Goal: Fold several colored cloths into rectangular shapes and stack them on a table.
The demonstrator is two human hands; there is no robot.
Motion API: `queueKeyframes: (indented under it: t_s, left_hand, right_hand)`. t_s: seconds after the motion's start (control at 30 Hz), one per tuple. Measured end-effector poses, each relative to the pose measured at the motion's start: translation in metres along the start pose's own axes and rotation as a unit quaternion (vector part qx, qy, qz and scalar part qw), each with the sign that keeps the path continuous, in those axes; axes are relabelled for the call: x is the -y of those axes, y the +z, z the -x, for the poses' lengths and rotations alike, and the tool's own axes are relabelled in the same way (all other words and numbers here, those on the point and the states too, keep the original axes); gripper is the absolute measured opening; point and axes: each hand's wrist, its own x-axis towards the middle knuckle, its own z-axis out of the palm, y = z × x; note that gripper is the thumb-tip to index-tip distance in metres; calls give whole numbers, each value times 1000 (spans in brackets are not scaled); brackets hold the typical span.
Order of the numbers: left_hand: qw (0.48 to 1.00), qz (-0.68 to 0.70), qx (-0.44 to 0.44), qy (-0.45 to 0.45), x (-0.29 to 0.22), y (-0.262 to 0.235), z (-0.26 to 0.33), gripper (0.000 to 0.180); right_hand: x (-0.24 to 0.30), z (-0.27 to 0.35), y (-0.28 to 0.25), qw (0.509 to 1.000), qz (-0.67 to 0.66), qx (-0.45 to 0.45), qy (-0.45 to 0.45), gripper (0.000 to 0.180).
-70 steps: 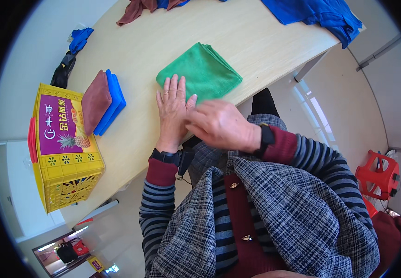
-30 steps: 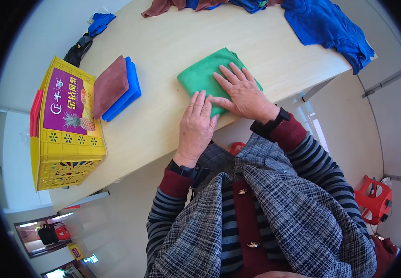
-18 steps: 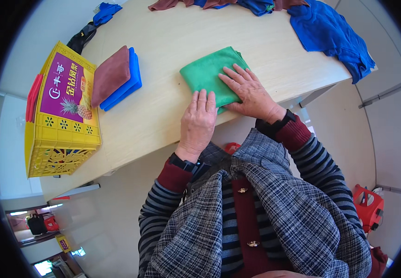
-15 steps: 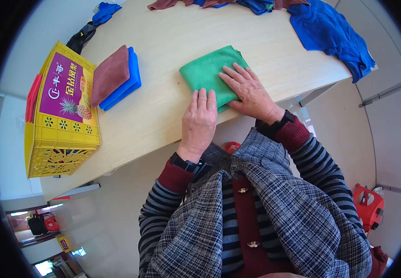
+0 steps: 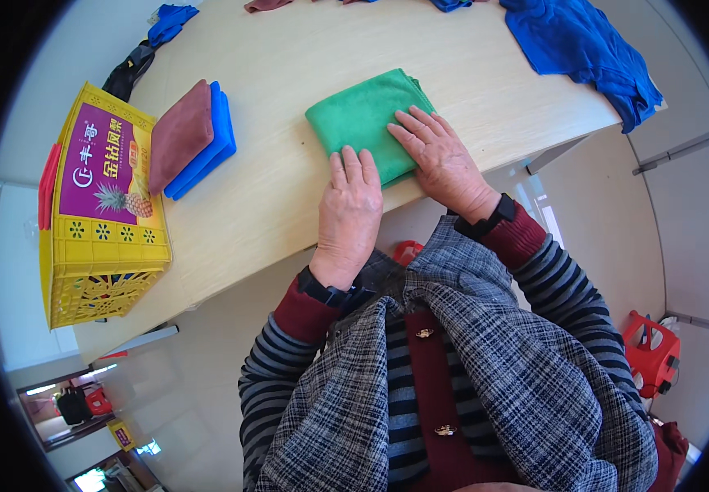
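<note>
At the near edge of the surface, the green cloth lies folded. The left hand and right hand rest palm down, fingers extended and slightly parted, on its near and right margins. Press evenly; keep layers aligned.

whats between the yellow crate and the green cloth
In the head view, a folded brown cloth lies partly over folded blue cloth beside the yellow crate; then comes pale tabletop with a dark speck, up to the green cloth.
</note>
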Motion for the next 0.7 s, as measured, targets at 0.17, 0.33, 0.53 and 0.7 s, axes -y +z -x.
queueKeyframes:
  t_s: [0.17, 0.33, 0.53, 0.7]
  left_hand:
    - [1000, -15, 14, 13, 0, -2, 5, 47]
    - [999, 15, 52, -1, 1, -5, 10, 53]
    - [998, 26, 55, 19, 6, -8, 13, 54]
    - [998, 46, 45, 23, 9, -10, 13, 50]
  right_hand:
    - [-6, 10, -6, 1000, 11, -12, 2, 63]
    - [-13, 20, -17, 999, 49, -6, 4, 59]
    - [-17, 9, -57, 985, 128, 112, 29, 56]
    - [24, -37, -30, 1000, -3, -11, 16, 50]
